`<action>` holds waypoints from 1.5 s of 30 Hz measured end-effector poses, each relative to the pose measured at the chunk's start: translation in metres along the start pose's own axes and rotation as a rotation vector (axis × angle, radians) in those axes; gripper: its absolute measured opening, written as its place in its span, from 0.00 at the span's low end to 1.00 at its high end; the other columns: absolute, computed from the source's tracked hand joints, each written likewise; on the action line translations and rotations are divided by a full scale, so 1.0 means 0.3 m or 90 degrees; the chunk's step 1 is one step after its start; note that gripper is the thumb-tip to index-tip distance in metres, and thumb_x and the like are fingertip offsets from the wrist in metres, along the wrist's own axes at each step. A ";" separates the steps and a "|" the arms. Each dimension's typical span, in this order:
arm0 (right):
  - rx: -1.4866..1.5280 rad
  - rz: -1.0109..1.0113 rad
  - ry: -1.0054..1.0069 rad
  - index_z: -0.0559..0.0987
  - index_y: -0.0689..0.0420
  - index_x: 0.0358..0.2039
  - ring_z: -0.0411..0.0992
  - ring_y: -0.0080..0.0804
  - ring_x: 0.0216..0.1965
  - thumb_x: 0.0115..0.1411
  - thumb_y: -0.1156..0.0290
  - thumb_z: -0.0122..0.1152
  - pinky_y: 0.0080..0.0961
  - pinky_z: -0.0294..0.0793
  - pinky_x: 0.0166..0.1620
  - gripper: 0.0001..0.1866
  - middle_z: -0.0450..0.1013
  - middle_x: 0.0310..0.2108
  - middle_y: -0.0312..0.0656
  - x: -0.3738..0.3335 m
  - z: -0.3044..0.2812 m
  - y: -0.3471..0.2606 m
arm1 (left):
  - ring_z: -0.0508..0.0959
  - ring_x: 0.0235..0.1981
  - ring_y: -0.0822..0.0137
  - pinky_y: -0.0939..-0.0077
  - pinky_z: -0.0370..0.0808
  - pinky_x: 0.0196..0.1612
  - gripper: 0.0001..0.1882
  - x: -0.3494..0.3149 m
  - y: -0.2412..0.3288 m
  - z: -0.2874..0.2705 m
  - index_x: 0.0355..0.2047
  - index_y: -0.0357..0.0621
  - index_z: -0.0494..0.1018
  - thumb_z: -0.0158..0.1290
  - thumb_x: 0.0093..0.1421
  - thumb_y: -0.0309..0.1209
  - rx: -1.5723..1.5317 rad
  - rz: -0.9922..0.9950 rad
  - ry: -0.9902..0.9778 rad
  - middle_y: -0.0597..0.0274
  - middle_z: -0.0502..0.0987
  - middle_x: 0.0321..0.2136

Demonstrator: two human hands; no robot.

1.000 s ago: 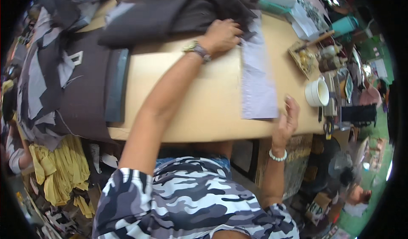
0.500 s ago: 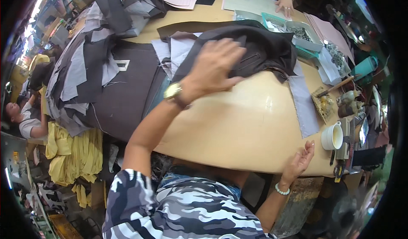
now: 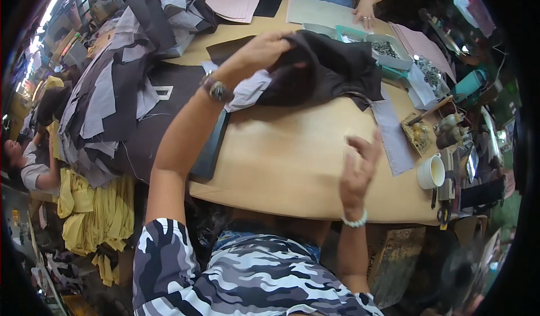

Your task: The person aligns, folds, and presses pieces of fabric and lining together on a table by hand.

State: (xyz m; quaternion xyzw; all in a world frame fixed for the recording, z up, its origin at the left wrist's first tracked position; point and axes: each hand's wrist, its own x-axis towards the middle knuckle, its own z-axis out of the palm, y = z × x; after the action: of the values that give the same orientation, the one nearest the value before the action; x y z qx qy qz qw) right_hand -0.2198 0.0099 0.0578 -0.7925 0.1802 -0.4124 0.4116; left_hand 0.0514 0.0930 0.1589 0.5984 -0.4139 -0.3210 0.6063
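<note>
My left hand (image 3: 260,53) pinches the raised edge of a dark brown garment piece (image 3: 346,68) toward the far side of the table. The lifted cloth arches up, and a grey-white lining (image 3: 248,90) shows beneath it next to my wrist. My right hand (image 3: 357,175) hovers over the bare near part of the table (image 3: 281,153), slightly smeared by motion, its fingers apart and nothing in them. To its right lies a pale grey cloth strip (image 3: 394,144), one end touching the garment piece.
Stacked dark and grey cut pieces (image 3: 121,85) cover the table's left. Trays of metal parts (image 3: 385,49), a white cup (image 3: 431,171) and small bottles (image 3: 450,130) line the right. Yellow cloth (image 3: 95,209) hangs at lower left. Across the table rest another person's hands (image 3: 364,11).
My left hand went from lying flat on the garment piece to lifting its edge up and away. My right hand rose from the table's near edge and moved left over the tabletop.
</note>
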 end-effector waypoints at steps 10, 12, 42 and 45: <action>0.021 -0.226 0.138 0.32 0.64 0.63 0.67 0.52 0.46 0.47 0.74 0.64 0.37 0.66 0.50 0.55 0.60 0.52 0.62 0.492 0.473 -0.052 | 0.77 0.34 0.71 0.77 0.73 0.37 0.09 0.194 0.125 -0.140 0.39 0.43 0.73 0.46 0.61 0.31 -0.199 -0.035 0.150 0.62 0.78 0.32; 0.093 -0.055 0.017 0.31 0.63 0.63 0.71 0.52 0.38 0.47 0.79 0.57 0.38 0.69 0.45 0.53 0.68 0.40 0.60 0.613 0.479 -0.063 | 0.74 0.43 0.72 0.71 0.70 0.46 0.13 0.132 0.124 -0.170 0.43 0.40 0.71 0.45 0.62 0.34 -0.119 0.031 0.156 0.64 0.77 0.36; 0.047 -0.030 -0.089 0.36 0.71 0.62 0.74 0.38 0.35 0.50 0.56 0.66 0.26 0.72 0.39 0.57 0.74 0.35 0.54 0.365 0.382 -0.136 | 0.73 0.47 0.65 0.73 0.72 0.49 0.39 -0.366 -0.211 -0.139 0.62 0.37 0.46 0.54 0.54 0.20 -0.378 -0.148 0.238 0.51 0.68 0.50; 0.267 0.252 -0.323 0.35 0.73 0.61 0.73 0.27 0.29 0.53 0.59 0.65 0.19 0.71 0.34 0.55 0.75 0.27 0.49 0.165 0.348 -0.145 | 0.72 0.49 0.63 0.72 0.72 0.50 0.39 -0.394 -0.213 -0.058 0.62 0.37 0.46 0.54 0.54 0.19 -0.336 -0.138 0.240 0.50 0.67 0.50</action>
State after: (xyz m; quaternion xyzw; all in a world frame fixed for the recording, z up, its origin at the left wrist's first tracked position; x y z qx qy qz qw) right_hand -0.1091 0.0575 0.0842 -0.7179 0.1340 -0.1439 0.6678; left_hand 0.0201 0.2005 0.0825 0.5104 -0.1312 -0.3635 0.7682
